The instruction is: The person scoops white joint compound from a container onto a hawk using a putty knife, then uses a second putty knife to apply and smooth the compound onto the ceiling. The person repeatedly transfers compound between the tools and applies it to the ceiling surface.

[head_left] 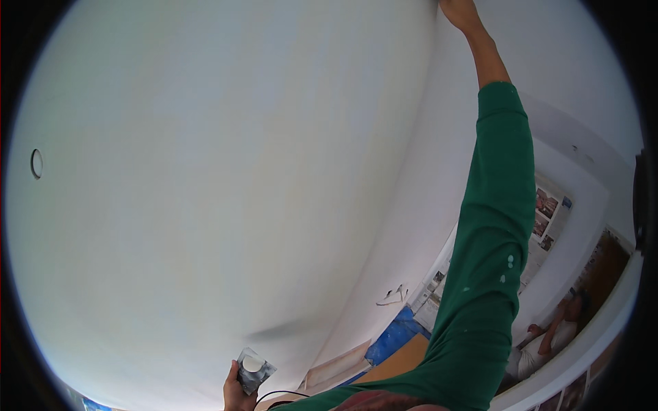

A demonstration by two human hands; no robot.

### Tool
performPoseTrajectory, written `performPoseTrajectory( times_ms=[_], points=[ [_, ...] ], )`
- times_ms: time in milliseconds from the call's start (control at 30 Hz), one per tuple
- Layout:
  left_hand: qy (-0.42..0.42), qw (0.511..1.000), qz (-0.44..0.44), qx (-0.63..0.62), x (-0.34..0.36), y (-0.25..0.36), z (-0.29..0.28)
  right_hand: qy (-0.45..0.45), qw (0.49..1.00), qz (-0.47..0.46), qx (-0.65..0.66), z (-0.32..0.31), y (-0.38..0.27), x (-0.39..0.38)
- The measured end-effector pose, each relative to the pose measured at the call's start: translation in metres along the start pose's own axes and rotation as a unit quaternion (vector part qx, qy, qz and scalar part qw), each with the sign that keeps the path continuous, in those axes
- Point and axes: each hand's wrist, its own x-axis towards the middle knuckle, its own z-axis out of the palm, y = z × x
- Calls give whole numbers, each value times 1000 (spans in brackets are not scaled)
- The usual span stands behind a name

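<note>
My left hand point(238, 389) is low in the head view, closed around a small grey squarish container point(257, 374) with something white and round at its top. My right arm, in a paint-spotted green sleeve point(499, 178), reaches up to the top edge. There, my right hand point(458, 12) is by the corner where the broad pale surface point(226, 157) meets another white surface point(534, 48); its fingers are cut off, so what they hold is not visible. A soft shadow lies on the pale surface above the container.
A round opening point(36, 164) is at left. Wires point(393, 296) stick out from the white surface. Blue sheeting point(391, 332), a tan board point(397, 359) and printed paper point(548, 205) show below and right. Another person in a white top point(548, 346) is at lower right.
</note>
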Motion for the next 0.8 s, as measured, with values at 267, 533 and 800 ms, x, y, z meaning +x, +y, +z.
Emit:
performPoseTrajectory(
  times_ms=[267,533,800],
  points=[
    [-86,992,-85,44,29,-1,-11,-60,985,65,149,-2,-95,-90],
    [-101,982,-111,116,10,1,48,-66,985,80,140,-3,-152,-209],
    [-152,970,-90,165,-1,7,97,-92,967,160,177,-16,-227,-290]
  ],
)
